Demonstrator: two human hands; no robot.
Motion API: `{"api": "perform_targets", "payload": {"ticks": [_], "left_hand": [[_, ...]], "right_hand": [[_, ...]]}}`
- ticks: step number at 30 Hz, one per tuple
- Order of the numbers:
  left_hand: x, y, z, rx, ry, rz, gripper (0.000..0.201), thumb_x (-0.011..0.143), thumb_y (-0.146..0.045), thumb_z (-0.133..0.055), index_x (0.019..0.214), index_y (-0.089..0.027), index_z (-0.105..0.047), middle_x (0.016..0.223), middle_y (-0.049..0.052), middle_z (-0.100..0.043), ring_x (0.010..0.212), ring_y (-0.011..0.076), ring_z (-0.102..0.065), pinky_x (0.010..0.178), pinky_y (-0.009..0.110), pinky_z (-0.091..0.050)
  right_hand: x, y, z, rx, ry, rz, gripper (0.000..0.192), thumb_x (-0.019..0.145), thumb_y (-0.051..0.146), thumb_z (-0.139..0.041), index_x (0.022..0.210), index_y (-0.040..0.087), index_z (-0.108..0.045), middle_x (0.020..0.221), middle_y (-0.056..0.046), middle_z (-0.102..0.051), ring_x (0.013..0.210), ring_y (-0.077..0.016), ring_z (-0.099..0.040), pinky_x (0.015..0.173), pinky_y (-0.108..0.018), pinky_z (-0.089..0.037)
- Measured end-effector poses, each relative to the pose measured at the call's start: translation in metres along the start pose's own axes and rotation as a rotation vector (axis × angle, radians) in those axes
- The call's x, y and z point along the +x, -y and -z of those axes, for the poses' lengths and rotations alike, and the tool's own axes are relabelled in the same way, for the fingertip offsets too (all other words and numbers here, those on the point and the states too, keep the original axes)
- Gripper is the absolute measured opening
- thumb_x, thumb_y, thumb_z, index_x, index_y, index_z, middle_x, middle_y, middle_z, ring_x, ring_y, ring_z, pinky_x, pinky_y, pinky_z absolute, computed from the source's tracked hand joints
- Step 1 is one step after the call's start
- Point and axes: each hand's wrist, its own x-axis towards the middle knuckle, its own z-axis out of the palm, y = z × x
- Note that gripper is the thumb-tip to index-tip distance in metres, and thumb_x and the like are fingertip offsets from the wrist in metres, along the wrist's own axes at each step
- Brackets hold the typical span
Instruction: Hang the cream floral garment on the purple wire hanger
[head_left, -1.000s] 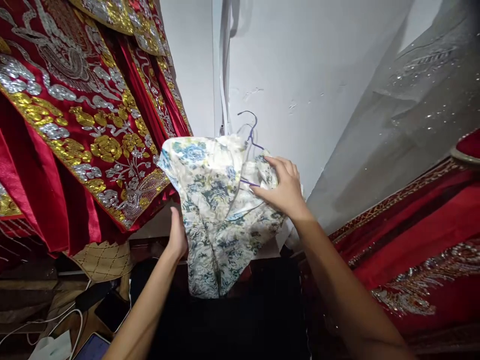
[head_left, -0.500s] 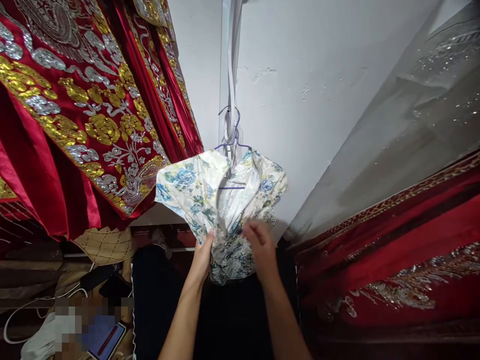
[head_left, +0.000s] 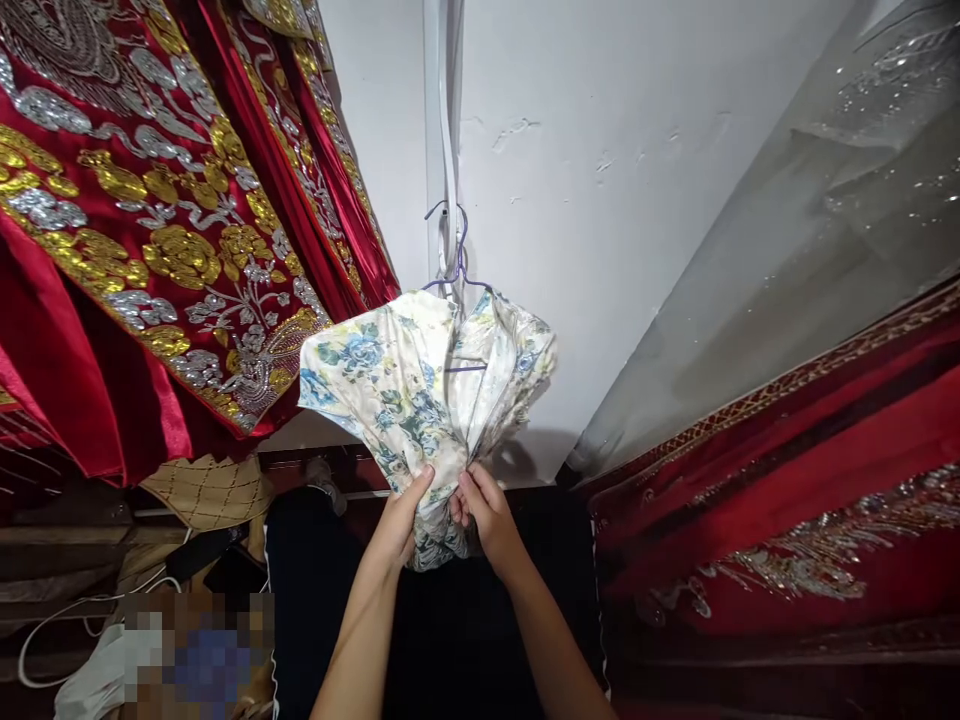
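Observation:
A white floral dress point(head_left: 382, 370) with blue and yellow flowers hangs on a purple wire hanger point(head_left: 462, 255) in front of me. My left hand point(head_left: 401, 520) grips the dress at its lower left side, thumb on the front and fingers hidden behind the cloth. With thumb and fingers, my right hand point(head_left: 484, 510) pinches the fabric at the front, just below the neckline opening. The cloth gathers in folds between both hands. Below them, the rest of the garment bunches above my dark-clothed lap.
Red garments with gold and silver embroidery point(head_left: 180, 255) hang at the left. On the right are a clear plastic cover point(head_left: 720, 290) and a red beaded garment point(head_left: 862, 440). A white strap point(head_left: 448, 120) runs down the pale wall behind the hanger. A white cable point(head_left: 45, 685) lies at lower left.
My right hand has moved left and closed on the front of the dress, drawing its right side inward. My left hand keeps its grip. The view has shifted slightly.

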Motion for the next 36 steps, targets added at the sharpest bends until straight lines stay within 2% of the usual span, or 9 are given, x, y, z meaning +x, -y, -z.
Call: {"api": "perform_targets", "payload": {"ticks": [9, 18, 20, 24, 25, 27, 31, 34, 36], "left_hand": [[0.006, 0.003, 0.016, -0.041, 0.084, 0.009, 0.055, 0.082, -0.041, -0.079, 0.126, -0.01, -0.067, 0.105, 0.015, -0.078, 0.103, 0.0315, -0.074, 0.096, 0.041, -0.056], [0.008, 0.001, 0.017, 0.044, 0.004, -0.037, 0.051, 0.079, -0.043, -0.08, 0.118, -0.012, -0.07, 0.114, 0.015, -0.075, 0.115, 0.0324, -0.068, 0.102, 0.04, -0.052], [0.009, 0.0, 0.019, 0.148, -0.098, -0.149, 0.052, 0.081, -0.044, -0.078, 0.122, -0.015, -0.068, 0.12, 0.015, -0.072, 0.121, 0.0318, -0.064, 0.104, 0.04, -0.05], [0.007, 0.004, 0.023, 0.457, -0.531, -0.696, 0.063, 0.084, -0.043, -0.074, 0.14, -0.025, -0.05, 0.14, 0.011, -0.055, 0.13, 0.0291, -0.053, 0.111, 0.04, -0.042], [0.005, 0.007, 0.022, 0.54, -0.581, -0.806, 0.064, 0.084, -0.042, -0.073, 0.14, -0.025, -0.049, 0.142, 0.012, -0.051, 0.132, 0.0292, -0.051, 0.112, 0.04, -0.039], [0.0, 0.015, 0.017, 0.686, -0.502, -0.868, 0.06, 0.082, -0.038, -0.075, 0.135, -0.023, -0.053, 0.137, 0.013, -0.051, 0.129, 0.0295, -0.05, 0.112, 0.041, -0.037], [-0.002, 0.032, 0.0, 0.695, -0.108, -0.58, 0.05, 0.088, -0.035, -0.068, 0.134, -0.022, -0.053, 0.115, 0.01, -0.062, 0.107, 0.0243, -0.06, 0.098, 0.036, -0.045], [0.005, 0.04, -0.004, 0.663, -0.062, -0.543, 0.035, 0.088, -0.036, -0.067, 0.12, -0.023, -0.059, 0.09, 0.003, -0.061, 0.086, 0.0201, -0.06, 0.085, 0.032, -0.046], [0.011, 0.043, -0.002, 0.678, -0.055, -0.548, 0.026, 0.084, -0.036, -0.071, 0.105, -0.023, -0.063, 0.081, 0.001, -0.059, 0.08, 0.0192, -0.058, 0.082, 0.03, -0.045]], "right_hand": [[0.0, 0.001, -0.003, 0.171, 0.047, -0.118, 0.041, 0.089, 0.059, -0.061, 0.081, 0.02, -0.05, 0.058, 0.003, -0.056, 0.047, -0.0097, -0.044, 0.047, -0.023, -0.029], [-0.008, 0.015, -0.002, -0.161, 0.084, 0.09, 0.038, 0.097, 0.053, -0.053, 0.075, 0.021, -0.052, 0.062, 0.0, -0.059, 0.057, -0.0136, -0.048, 0.059, -0.028, -0.039], [-0.008, 0.016, 0.0, -0.192, 0.054, 0.085, 0.039, 0.096, 0.048, -0.054, 0.069, 0.021, -0.052, 0.06, 0.0, -0.057, 0.058, -0.0138, -0.048, 0.061, -0.028, -0.039], [-0.003, 0.01, 0.007, -0.18, 0.012, 0.019, 0.037, 0.095, 0.044, -0.056, 0.067, 0.021, -0.05, 0.057, 0.002, -0.055, 0.055, -0.0123, -0.045, 0.058, -0.026, -0.036], [-0.002, 0.007, 0.007, -0.174, 0.024, -0.006, 0.036, 0.094, 0.044, -0.056, 0.068, 0.021, -0.05, 0.055, 0.002, -0.055, 0.052, -0.0117, -0.044, 0.056, -0.026, -0.035], [0.0, 0.003, 0.006, -0.15, 0.064, -0.059, 0.036, 0.094, 0.046, -0.055, 0.069, 0.02, -0.051, 0.051, 0.003, -0.054, 0.046, -0.0107, -0.043, 0.05, -0.025, -0.033], [-0.004, 0.006, 0.0, -0.111, 0.135, -0.133, 0.036, 0.093, 0.047, -0.052, 0.07, 0.019, -0.055, 0.044, 0.003, -0.056, 0.037, -0.0102, -0.042, 0.043, -0.023, -0.03], [0.0, 0.018, 0.003, -0.137, 0.141, -0.16, 0.035, 0.09, 0.046, -0.055, 0.069, 0.019, -0.059, 0.044, 0.001, -0.059, 0.034, -0.0103, -0.042, 0.04, -0.023, -0.03], [0.012, 0.036, 0.01, -0.15, 0.052, -0.121, 0.036, 0.088, 0.047, -0.057, 0.067, 0.019, -0.06, 0.042, 0.001, -0.058, 0.033, -0.0106, -0.042, 0.04, -0.024, -0.031]]}}
